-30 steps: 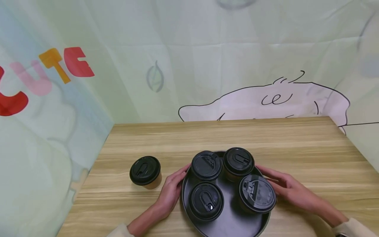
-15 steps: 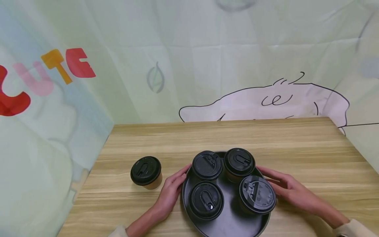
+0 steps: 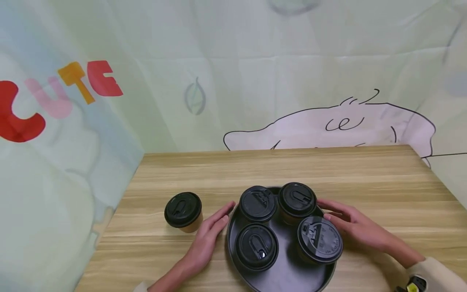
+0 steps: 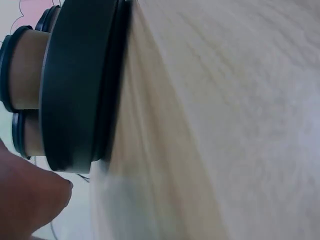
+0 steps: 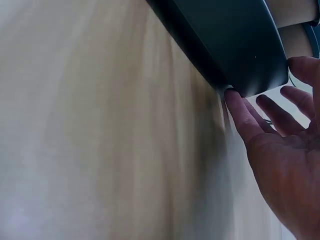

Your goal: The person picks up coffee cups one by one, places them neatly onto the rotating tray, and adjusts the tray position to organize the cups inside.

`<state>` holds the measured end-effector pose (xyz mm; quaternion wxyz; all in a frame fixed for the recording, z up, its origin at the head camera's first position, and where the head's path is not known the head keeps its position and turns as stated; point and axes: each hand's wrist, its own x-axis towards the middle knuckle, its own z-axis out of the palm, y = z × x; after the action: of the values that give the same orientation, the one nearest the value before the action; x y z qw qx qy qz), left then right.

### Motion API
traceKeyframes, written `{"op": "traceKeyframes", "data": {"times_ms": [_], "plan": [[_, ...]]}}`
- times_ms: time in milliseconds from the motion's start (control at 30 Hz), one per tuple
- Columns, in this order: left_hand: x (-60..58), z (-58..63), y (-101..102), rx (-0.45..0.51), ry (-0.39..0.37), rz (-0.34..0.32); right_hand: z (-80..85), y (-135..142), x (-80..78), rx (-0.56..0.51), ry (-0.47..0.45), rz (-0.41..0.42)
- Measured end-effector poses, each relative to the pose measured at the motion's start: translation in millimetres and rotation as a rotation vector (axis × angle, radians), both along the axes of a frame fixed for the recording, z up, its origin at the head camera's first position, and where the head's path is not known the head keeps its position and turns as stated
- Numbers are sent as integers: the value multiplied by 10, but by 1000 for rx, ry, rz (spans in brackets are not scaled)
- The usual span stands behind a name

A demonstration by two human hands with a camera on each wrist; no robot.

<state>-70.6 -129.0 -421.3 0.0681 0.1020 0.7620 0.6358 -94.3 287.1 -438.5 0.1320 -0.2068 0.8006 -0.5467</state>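
A round black tray (image 3: 286, 275) lies on the wooden table, carrying several paper cups with black lids, among them a front-left cup (image 3: 257, 247) and a front-right cup (image 3: 320, 240). My left hand (image 3: 204, 241) is beside the tray's left side, fingers extended and a small gap off its rim. In the left wrist view its thumb (image 4: 37, 195) is near the tray's wall (image 4: 72, 95). My right hand (image 3: 359, 229) is at the opposite side with relaxed fingers. In the right wrist view, its fingertips touch the tray's lower edge and wall (image 5: 235, 45).
Another lidded paper cup (image 3: 184, 211) stands on the table (image 3: 219, 170) to the left of my left hand. A printed cloth backdrop (image 3: 233, 81) hangs behind and at the left of the table. A dark device (image 3: 416, 284) sits at the right sleeve.
My left hand has drawn slightly away from the tray's rim. My right thumb has shifted a little at the tray's right side. The view has turned slightly; tray and cups keep their places.
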Motion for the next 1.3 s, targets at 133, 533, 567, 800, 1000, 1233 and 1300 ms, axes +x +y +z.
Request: {"op": "traceKeyframes", "data": {"times_ms": [133,533,567,800,1000,1233,1300], "plan": [[33,92,-20,-32,76,-6,23,-22,-63,79,-10,-37],[-47,540,-287,-330,585,-52,45,-20,-137,79,-92,-41],[-74,574,-327,-394,614,-30,42,-20,-141,79,-89,-38],[-313,585,-666,-825,686,67,12,-40,-161,79,-82,-37],[-368,455,-808,-1033,581,29,40,-57,-170,67,-86,-34],[-344,387,-806,-1006,524,6,37,-68,-189,48,-91,-34],[-342,389,-795,-992,537,7,32,-71,-191,53,-86,-37]]}}
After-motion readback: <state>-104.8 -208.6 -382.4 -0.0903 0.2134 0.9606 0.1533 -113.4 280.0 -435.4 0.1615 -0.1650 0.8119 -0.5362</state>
